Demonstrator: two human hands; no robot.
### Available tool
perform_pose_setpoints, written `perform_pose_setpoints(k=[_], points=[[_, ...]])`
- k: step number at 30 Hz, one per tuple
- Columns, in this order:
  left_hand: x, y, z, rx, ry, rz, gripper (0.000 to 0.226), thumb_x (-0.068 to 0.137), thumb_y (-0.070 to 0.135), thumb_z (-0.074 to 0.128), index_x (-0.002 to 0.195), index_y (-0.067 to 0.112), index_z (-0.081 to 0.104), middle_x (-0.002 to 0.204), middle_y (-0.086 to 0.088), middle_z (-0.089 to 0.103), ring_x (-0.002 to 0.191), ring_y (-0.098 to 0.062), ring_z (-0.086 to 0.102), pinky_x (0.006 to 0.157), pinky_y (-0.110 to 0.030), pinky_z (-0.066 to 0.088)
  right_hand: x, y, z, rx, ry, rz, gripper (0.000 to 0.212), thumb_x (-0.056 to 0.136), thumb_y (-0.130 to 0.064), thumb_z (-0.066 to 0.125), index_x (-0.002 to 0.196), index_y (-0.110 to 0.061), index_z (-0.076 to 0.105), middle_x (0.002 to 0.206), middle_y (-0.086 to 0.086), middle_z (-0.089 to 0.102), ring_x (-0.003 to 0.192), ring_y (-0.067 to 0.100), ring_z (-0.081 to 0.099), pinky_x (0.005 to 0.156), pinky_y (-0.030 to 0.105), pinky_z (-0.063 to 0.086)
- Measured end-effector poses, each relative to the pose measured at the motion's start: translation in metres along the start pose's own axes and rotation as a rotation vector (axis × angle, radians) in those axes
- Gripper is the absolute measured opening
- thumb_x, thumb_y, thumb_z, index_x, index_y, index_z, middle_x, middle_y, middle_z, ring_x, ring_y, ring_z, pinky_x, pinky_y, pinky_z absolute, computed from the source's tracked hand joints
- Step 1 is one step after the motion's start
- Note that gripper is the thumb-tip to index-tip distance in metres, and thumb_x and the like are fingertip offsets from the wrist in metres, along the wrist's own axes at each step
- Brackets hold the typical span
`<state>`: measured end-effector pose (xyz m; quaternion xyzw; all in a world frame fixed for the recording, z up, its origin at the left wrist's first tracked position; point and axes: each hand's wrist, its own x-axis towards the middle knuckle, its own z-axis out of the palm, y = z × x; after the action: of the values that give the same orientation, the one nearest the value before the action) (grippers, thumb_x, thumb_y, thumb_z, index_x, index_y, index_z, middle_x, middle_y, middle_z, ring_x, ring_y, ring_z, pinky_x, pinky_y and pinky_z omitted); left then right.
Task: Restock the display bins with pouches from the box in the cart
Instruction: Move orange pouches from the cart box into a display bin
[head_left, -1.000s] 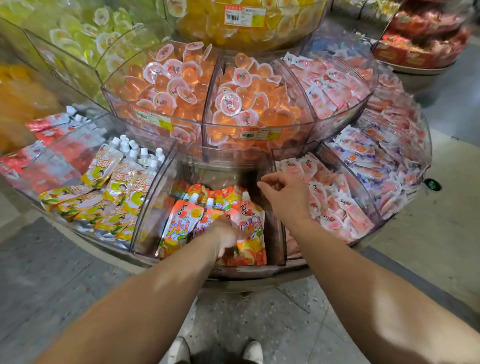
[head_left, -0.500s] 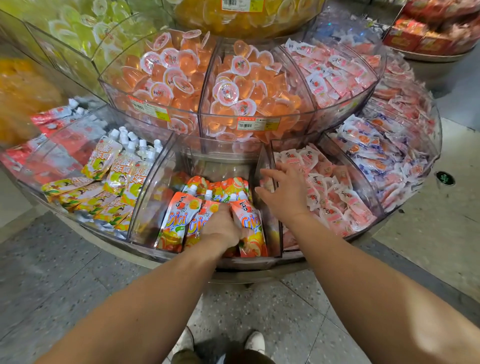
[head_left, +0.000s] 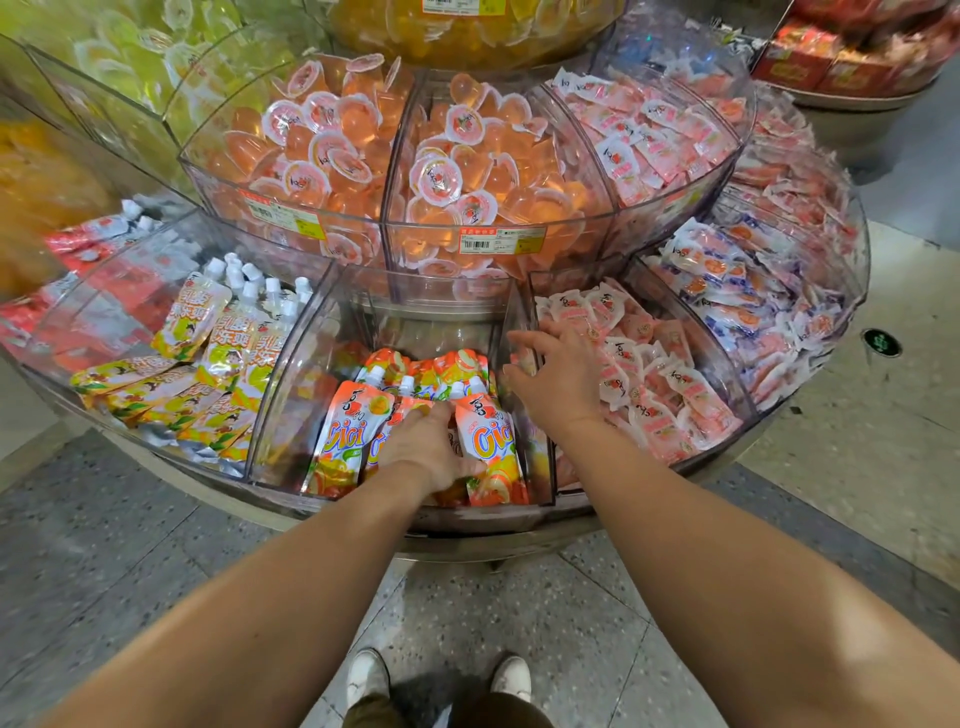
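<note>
Left hand is lying down in the middle bin of the lower tier, fingers curling among the orange spouted pouches standing there; the fingertips are hidden, so the exact grip is unclear. Right hand is hovering over the clear divider, fingers spread and relaxed, beside the pink sachets. White shoes are showing below on the speckled floor.

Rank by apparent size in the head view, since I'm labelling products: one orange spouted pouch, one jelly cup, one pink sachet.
1. Orange spouted pouch, clearly largest.
2. Jelly cup and pink sachet look alike; the cup sits farther away, so I won't rank them.
</note>
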<state>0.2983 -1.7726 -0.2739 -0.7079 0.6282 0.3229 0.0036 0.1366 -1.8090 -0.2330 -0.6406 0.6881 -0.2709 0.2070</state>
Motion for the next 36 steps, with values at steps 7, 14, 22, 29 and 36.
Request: perform_pose_setpoints(k=[7, 14, 22, 29, 36], points=[[-0.006, -0.017, -0.012, 0.014, 0.054, 0.127, 0.080, 0.075, 0.046, 0.078, 0.143, 0.024, 0.042, 0.139, -0.006, 0.047, 0.130, -0.026, 0.041, 0.106, -0.035, 0.038, 0.000, -0.001, 0.001, -0.011, 0.009, 0.008, 0.034, 0.085, -0.030, 0.068, 0.118, -0.035, 0.066, 0.137, -0.003, 0.048, 0.129, 0.020, 0.037, 0.110, 0.039, 0.031], [-0.008, -0.064, -0.049, 0.319, 0.057, 0.167, 0.092, 0.077, 0.052, 0.072, 0.151, 0.042, 0.019, 0.163, -0.002, 0.004, 0.148, -0.031, 0.001, 0.119, -0.036, 0.008, -0.017, -0.019, 0.015, -0.338, 0.254, -0.503, 0.039, 0.064, -0.006, 0.078, 0.101, -0.018, 0.072, 0.114, 0.011, 0.062, 0.114, 0.030, 0.044, 0.096, 0.048, 0.045], [0.009, -0.067, -0.049, 0.485, -0.013, 0.269, 0.089, 0.088, 0.063, 0.050, 0.155, 0.032, 0.000, 0.162, -0.004, -0.018, 0.148, -0.032, -0.015, 0.121, -0.041, 0.002, -0.036, -0.012, 0.073, -0.331, -0.309, -0.170, 0.047, 0.096, -0.023, 0.050, 0.141, -0.012, 0.043, 0.144, 0.009, 0.044, 0.133, 0.027, 0.038, 0.113, 0.035, 0.026], [0.038, -0.075, -0.041, 0.515, -0.178, 0.244, 0.100, 0.078, 0.076, 0.051, 0.153, 0.039, -0.006, 0.160, -0.002, -0.023, 0.148, -0.035, -0.012, 0.122, -0.046, 0.004, -0.020, -0.007, 0.095, -0.337, -0.500, 0.125, 0.073, 0.092, -0.041, 0.056, 0.152, -0.031, 0.016, 0.160, 0.009, 0.013, 0.142, 0.036, 0.020, 0.116, 0.044, 0.024], [0.038, -0.077, -0.037, 0.528, -0.153, 0.243, 0.097, 0.080, 0.076, 0.046, 0.152, 0.040, -0.007, 0.161, -0.001, -0.020, 0.149, -0.034, -0.008, 0.122, -0.042, 0.003, -0.032, -0.014, 0.098, -0.562, -0.392, 0.084, 0.072, 0.096, -0.055, 0.038, 0.152, -0.018, 0.014, 0.153, 0.018, 0.019, 0.132, 0.035, 0.029, 0.105, 0.042, 0.033]])
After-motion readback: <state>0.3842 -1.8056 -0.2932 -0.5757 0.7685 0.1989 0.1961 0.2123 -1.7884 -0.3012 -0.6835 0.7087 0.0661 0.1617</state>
